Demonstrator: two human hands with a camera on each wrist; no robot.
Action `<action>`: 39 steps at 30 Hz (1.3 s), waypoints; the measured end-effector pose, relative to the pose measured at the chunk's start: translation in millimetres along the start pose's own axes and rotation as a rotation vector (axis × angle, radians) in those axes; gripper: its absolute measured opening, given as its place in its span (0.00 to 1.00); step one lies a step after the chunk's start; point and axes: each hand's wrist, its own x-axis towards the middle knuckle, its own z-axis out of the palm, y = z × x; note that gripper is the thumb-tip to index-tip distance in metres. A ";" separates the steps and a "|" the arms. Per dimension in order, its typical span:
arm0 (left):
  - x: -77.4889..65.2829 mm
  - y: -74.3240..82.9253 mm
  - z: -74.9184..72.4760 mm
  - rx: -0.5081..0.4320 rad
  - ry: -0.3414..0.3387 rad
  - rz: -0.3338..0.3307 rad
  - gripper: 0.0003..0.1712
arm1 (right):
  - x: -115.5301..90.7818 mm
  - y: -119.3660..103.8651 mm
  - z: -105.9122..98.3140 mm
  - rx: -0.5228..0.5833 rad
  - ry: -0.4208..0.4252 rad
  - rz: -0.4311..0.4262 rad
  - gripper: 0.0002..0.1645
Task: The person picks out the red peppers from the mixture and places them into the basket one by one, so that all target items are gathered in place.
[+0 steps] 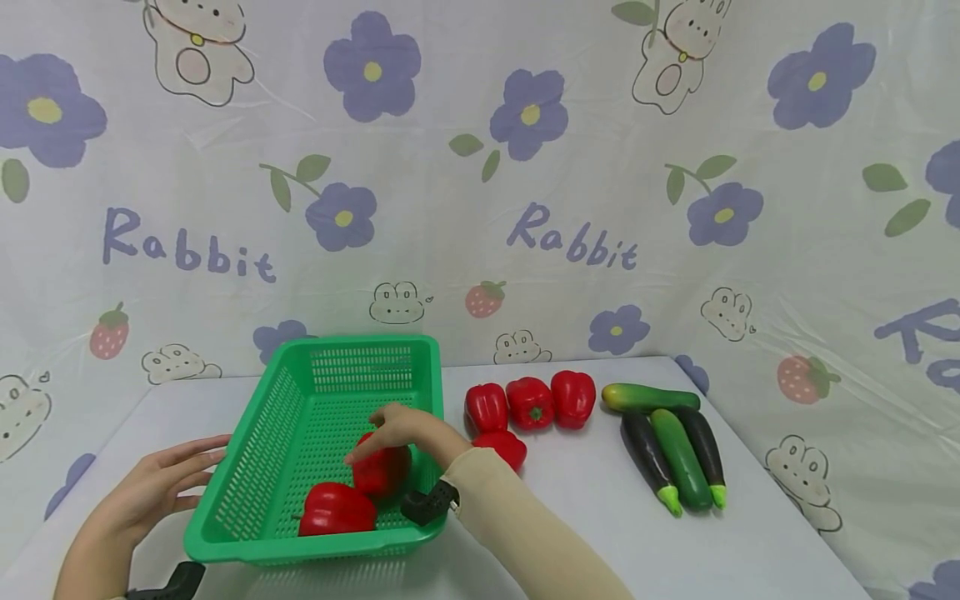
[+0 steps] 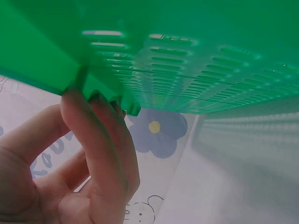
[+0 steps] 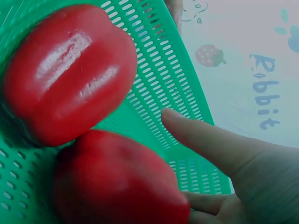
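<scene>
In the head view my left hand [image 1: 153,481] is at the left outer side of the green plastic basket [image 1: 256,548]. Seen from the left wrist, the hand's [image 2: 100,154] loosely bent fingers touch the basket's rim [image 2: 46,77] from outside. Inside the basket, my right hand [image 1: 405,431] is over a red bell pepper [image 1: 386,475]. The right wrist view has the thumb [image 3: 201,135] straight and apart from that pepper [image 3: 117,182], while the other fingers are partly hidden behind it. A second red bell pepper [image 1: 337,510] lies beside it in the basket.
Right of the basket are several more red bell peppers [image 1: 530,402], one partly behind the right forearm. Farther right lie a cucumber [image 1: 651,397], a green zucchini [image 1: 680,458] and two dark eggplants [image 1: 647,454] on the white table [image 1: 570,500]. A patterned cloth [image 1: 465,233] hangs behind.
</scene>
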 end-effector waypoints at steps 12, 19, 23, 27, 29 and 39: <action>0.5 1.8 1.0 0.018 0.018 -0.017 0.14 | -4.9 -3.0 -5.4 0.051 0.054 -0.052 0.46; 0.7 0.0 1.0 0.015 0.007 -0.006 0.14 | -6.0 -2.9 -11.6 0.027 0.101 -0.114 0.47; 0.5 0.0 0.9 0.014 0.006 -0.007 0.15 | -9.6 -2.0 -17.4 0.052 0.111 -0.163 0.47; 0.2 0.2 0.7 0.020 0.007 -0.013 0.15 | -14.2 -1.0 -23.9 0.081 0.121 -0.201 0.48; 0.0 0.8 0.8 0.019 0.005 -0.008 0.15 | -15.8 0.3 -26.7 0.099 0.131 -0.213 0.48; -0.8 1.9 1.7 0.009 0.006 -0.008 0.15 | -21.1 8.0 -35.7 0.175 0.152 -0.222 0.49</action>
